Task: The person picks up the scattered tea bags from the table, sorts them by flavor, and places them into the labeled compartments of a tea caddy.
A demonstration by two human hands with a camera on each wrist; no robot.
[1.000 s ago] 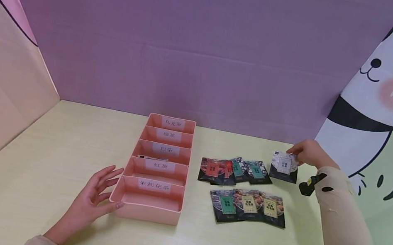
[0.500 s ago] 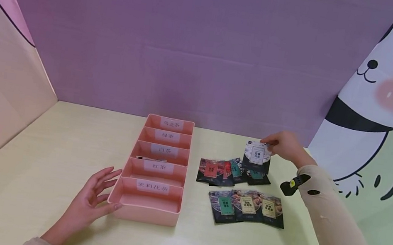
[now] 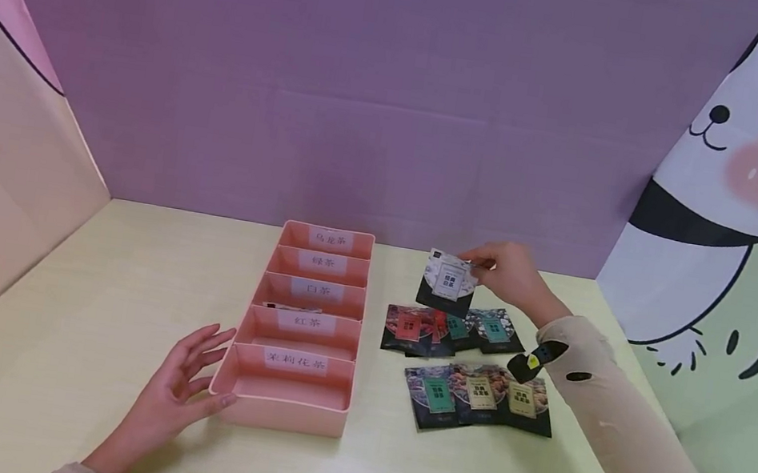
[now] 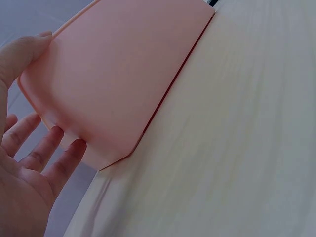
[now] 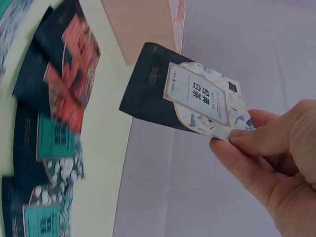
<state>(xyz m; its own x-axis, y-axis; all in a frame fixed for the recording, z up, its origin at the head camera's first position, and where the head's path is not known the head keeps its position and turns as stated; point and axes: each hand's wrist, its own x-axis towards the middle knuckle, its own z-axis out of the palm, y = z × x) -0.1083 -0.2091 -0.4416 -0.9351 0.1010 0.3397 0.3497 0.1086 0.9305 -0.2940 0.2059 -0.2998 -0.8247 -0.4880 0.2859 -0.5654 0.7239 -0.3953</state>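
My right hand (image 3: 506, 274) pinches a white-and-black tea sachet (image 3: 448, 282) by one upper corner, between thumb and fingers. The sachet is raised above the table, face showing, and overlaps the red sachets (image 3: 410, 327) in the head view. In the right wrist view the sachet (image 5: 185, 94) tilts away from the fingertips. My left hand (image 3: 179, 376) rests at the near left corner of a pink divided box (image 3: 284, 415), thumb at the front and fingers spread loosely along the side. In the left wrist view several fingertips touch the box wall (image 4: 113, 74).
Labelled compartments run front to back in the box; a thin packet (image 3: 292, 308) shows edge-up in the middle one. Green-label sachets (image 3: 497, 330) lie beside the red ones. Nearer is a row with yellow-label sachets (image 3: 479, 392). A purple backdrop (image 3: 368, 106) stands behind the table.
My right hand has lifted the white-and-black tea sachet from the table's right side and carried it left, over the other sachets. My left hand has stayed at the box corner.
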